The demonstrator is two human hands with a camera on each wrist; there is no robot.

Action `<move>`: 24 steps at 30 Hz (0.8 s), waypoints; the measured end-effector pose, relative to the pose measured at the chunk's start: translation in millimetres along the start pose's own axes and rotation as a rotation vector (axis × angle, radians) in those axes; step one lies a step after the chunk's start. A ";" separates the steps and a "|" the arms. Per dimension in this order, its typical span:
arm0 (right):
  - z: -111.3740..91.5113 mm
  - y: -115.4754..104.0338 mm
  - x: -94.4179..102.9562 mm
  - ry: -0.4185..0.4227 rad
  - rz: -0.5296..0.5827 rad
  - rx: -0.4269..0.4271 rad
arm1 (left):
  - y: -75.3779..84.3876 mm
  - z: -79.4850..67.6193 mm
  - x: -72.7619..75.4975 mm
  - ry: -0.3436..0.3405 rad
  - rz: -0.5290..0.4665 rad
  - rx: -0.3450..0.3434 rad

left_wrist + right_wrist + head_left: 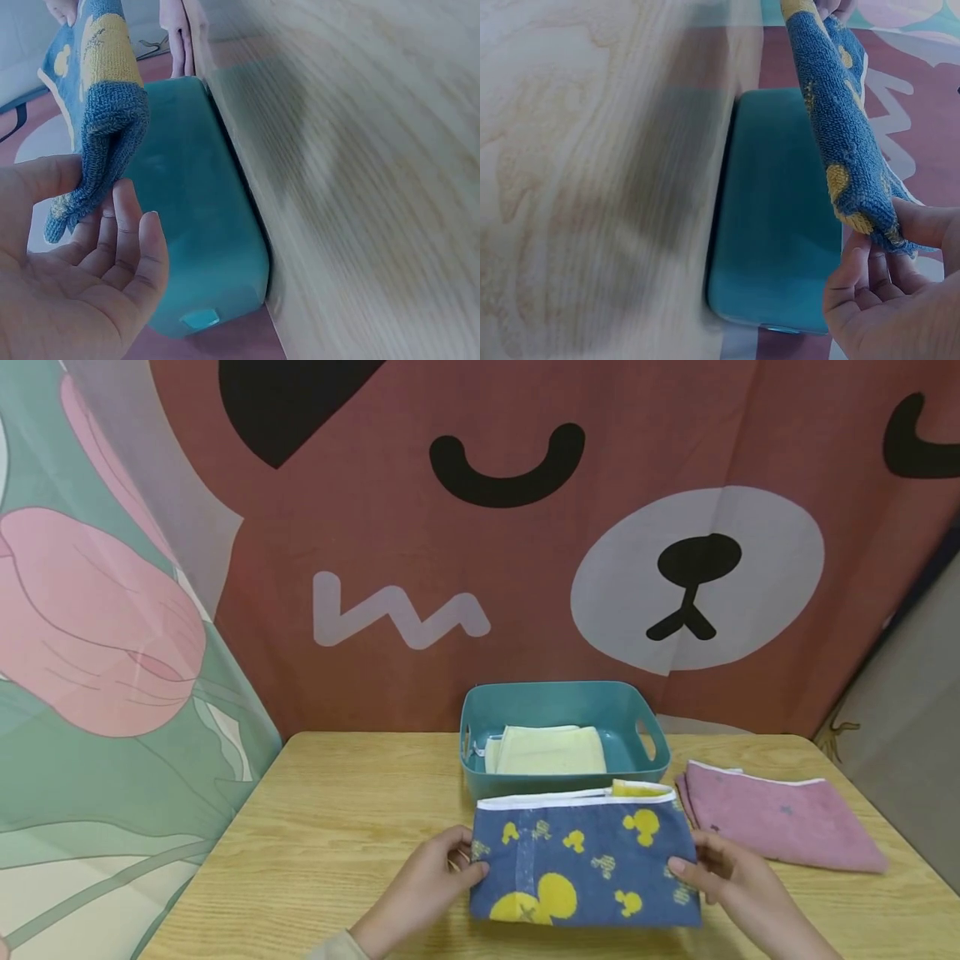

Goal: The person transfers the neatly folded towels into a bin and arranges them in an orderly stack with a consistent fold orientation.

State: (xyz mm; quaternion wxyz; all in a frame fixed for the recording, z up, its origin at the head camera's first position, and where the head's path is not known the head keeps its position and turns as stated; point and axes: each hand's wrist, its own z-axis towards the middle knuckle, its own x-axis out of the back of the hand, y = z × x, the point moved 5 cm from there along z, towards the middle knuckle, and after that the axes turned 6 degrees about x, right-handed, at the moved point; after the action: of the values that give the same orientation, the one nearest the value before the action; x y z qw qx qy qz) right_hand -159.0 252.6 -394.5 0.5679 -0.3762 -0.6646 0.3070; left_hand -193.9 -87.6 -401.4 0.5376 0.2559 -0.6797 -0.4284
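A folded blue towel [585, 868] with yellow mouse-head shapes and a white edge is held up in front of the teal basket [562, 693]. My left hand [427, 881] pinches its left end between thumb and fingers. At the opposite end, my right hand [738, 881] pinches it the same way. The left wrist view shows the towel's folded layers [112, 127] between thumb and fingers. In the right wrist view the towel [840, 127] hangs above the table, with the basket behind it. Inside the basket lies a folded pale yellow towel [551, 750].
A folded pink towel [787, 818] with a white edge lies on the table right of the basket. The wooden table [315, 827] reaches to a hanging cloth [375, 693] with a bear face behind. A patterned cloth [97, 777] hangs at the left.
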 end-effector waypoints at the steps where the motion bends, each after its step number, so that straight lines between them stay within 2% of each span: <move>1: -0.1 -1.0 0.4 0.002 -0.001 0.001 | 0.1 0.4 0.3 0.001 0.002 0.000; 15: 2.6 -12.7 7.6 0.040 0.004 0.040 | 6.6 7.0 9.6 -0.002 -0.005 -0.016; 24: 12.2 -17.8 10.4 0.059 0.009 0.073 | 13.0 10.7 15.0 0.030 0.025 -0.040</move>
State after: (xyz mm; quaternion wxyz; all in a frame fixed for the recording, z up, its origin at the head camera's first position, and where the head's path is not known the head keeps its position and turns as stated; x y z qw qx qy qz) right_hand -174.5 252.3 -376.2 0.5992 -0.3669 -0.6344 0.3222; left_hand -207.0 -89.9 -383.1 0.5580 0.2433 -0.6659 -0.4313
